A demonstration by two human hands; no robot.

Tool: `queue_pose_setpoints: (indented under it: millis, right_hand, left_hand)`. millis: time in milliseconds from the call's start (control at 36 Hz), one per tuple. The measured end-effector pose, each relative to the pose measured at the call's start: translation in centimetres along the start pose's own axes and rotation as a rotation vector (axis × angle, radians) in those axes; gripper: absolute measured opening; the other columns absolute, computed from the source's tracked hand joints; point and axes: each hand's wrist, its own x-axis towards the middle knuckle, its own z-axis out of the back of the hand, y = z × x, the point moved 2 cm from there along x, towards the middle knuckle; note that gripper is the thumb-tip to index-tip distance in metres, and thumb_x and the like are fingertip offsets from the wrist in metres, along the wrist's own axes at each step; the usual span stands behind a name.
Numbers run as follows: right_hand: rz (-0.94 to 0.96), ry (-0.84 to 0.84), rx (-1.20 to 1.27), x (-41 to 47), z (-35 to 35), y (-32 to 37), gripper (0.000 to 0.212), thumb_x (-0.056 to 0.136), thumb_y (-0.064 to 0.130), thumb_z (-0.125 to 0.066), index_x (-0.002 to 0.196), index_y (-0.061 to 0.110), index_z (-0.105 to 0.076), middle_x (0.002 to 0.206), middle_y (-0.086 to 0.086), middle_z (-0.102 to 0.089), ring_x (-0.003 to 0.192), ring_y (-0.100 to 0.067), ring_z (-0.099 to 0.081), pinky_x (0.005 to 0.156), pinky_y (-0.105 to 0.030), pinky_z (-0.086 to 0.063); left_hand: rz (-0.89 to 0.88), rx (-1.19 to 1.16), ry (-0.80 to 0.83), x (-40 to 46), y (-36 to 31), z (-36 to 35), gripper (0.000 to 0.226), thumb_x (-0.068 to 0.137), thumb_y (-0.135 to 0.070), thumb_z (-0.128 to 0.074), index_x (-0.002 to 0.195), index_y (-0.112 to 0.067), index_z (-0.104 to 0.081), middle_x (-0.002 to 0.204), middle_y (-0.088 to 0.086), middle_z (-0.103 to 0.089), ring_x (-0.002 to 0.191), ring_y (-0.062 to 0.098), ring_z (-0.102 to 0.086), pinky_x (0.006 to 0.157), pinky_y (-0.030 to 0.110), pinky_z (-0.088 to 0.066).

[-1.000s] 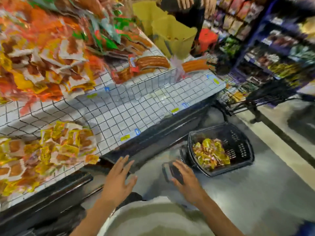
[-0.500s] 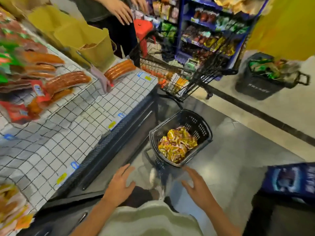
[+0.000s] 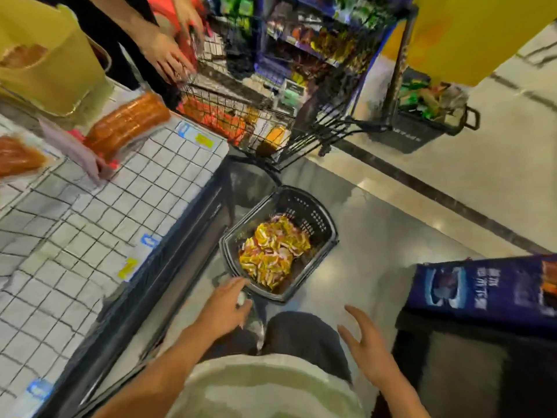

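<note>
On the blue carton (image 3: 488,292) at the right, a row of white characters, upside down from this view and too smeared to read; on the side of the dark crate (image 3: 413,137) beyond the wire trolley (image 3: 271,122), a short line of pale capitals, blurred past reading; along the freezer edge (image 3: 180,236), yellow price tags (image 3: 204,139) and blue tags (image 3: 149,240), print lost to blur; on the packets (image 3: 272,251) in the black basket (image 3: 316,218), only yellow, orange and white patches; nowhere a sure letter or number.
</note>
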Motion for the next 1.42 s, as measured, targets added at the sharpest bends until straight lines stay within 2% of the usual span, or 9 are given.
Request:
queue_pose_setpoints:
  millis: [167,333,556,722,806,944,1056,1306,1417]
  right_hand:
    - [0.040,0.059,-0.092,4.8,0.0,2.0,0.051,0.101,0.036,-0.059,0.148,0.026,-0.045,0.154,0.004,-0.046,0.138,-0.015,-0.044,0.110,-0.020,-0.028]
    - [0.098,0.168,-0.196,11.7,-2.2,2.9,0.052,0.102,0.036,-0.057,0.150,0.024,-0.042,0.155,0.002,-0.043,0.141,-0.017,-0.042,0.113,-0.024,-0.030]
    - [0.139,0.292,-0.303,22.4,-8.3,1.0,0.054,0.103,0.037,-0.053,0.153,0.022,-0.038,0.158,0.000,-0.041,0.141,-0.020,-0.042,0.113,-0.023,-0.028]
    - [0.131,0.330,-0.287,30.2,-13.8,-1.9,0.052,0.099,0.031,-0.063,0.146,0.018,-0.047,0.145,-0.006,-0.055,0.133,-0.027,-0.051,0.106,-0.028,-0.038]
    - [0.112,0.338,-0.230,33.8,-16.3,-3.1,0.056,0.096,0.022,-0.067,0.148,0.018,-0.046,0.139,-0.007,-0.059,0.125,-0.028,-0.057,0.095,-0.021,-0.040]
    - [0.144,0.353,-0.156,39.8,-20.3,-5.2,0.063,0.096,0.022,-0.067,0.153,0.018,-0.040,0.151,-0.006,-0.048,0.141,-0.026,-0.043,0.115,-0.033,-0.035]
    - [0.102,0.375,-0.168,44.7,-23.3,-6.7,0.071,0.096,0.025,-0.068,0.156,0.019,-0.032,0.155,-0.006,-0.044,0.143,-0.027,-0.041,0.117,-0.036,-0.035]
    - [-0.153,0.323,0.085,55.4,-30.1,-9.1,0.096,0.078,0.027,-0.087,0.154,0.017,-0.030,0.150,-0.014,-0.047,0.136,-0.034,-0.049,0.113,-0.050,-0.043]
    - [-0.158,0.321,0.065,56.8,-32.9,-10.1,0.097,0.068,0.034,-0.093,0.148,0.013,-0.042,0.145,-0.011,-0.053,0.135,-0.030,-0.051,0.115,-0.042,-0.041]
  left_hand:
    - [-0.025,0.006,-0.017,3.7,1.8,-0.1,0.055,0.096,-0.030,-0.061,0.147,-0.019,-0.046,0.153,0.002,-0.044,0.141,0.023,-0.039,0.117,0.036,-0.032]
    - [0.013,-0.012,-0.082,7.0,5.0,-2.6,0.049,0.087,-0.016,-0.071,0.134,-0.007,-0.060,0.137,0.012,-0.059,0.129,0.032,-0.052,0.109,0.039,-0.039]
    - [0.143,-0.026,0.006,12.7,9.2,-9.0,0.058,0.092,-0.024,-0.066,0.146,-0.016,-0.047,0.149,0.006,-0.049,0.138,0.024,-0.045,0.114,0.032,-0.036]
    - [0.133,0.003,0.063,18.3,11.6,-14.2,0.058,0.097,-0.030,-0.058,0.150,-0.012,-0.042,0.156,0.008,-0.040,0.145,0.023,-0.035,0.117,0.035,-0.033]
    - [0.114,-0.012,0.032,21.1,12.4,-16.3,0.051,0.093,-0.023,-0.065,0.142,-0.011,-0.053,0.147,0.010,-0.051,0.138,0.029,-0.044,0.116,0.034,-0.037]
    - [0.084,0.014,0.037,26.5,14.2,-20.0,0.052,0.094,-0.025,-0.062,0.143,-0.017,-0.050,0.150,0.004,-0.047,0.140,0.023,-0.041,0.115,0.031,-0.031]
    - [0.110,0.052,0.064,30.3,15.6,-22.9,0.052,0.097,-0.030,-0.056,0.146,-0.020,-0.046,0.154,0.000,-0.041,0.144,0.019,-0.031,0.119,0.030,-0.024]
    - [0.182,0.083,0.120,36.2,17.9,-27.4,0.052,0.096,-0.035,-0.055,0.145,-0.024,-0.043,0.150,-0.003,-0.043,0.139,0.019,-0.036,0.114,0.038,-0.032]
    - [0.227,0.050,0.087,37.0,18.7,-28.7,0.053,0.097,-0.035,-0.053,0.148,-0.027,-0.041,0.155,-0.005,-0.038,0.142,0.017,-0.033,0.115,0.038,-0.033]
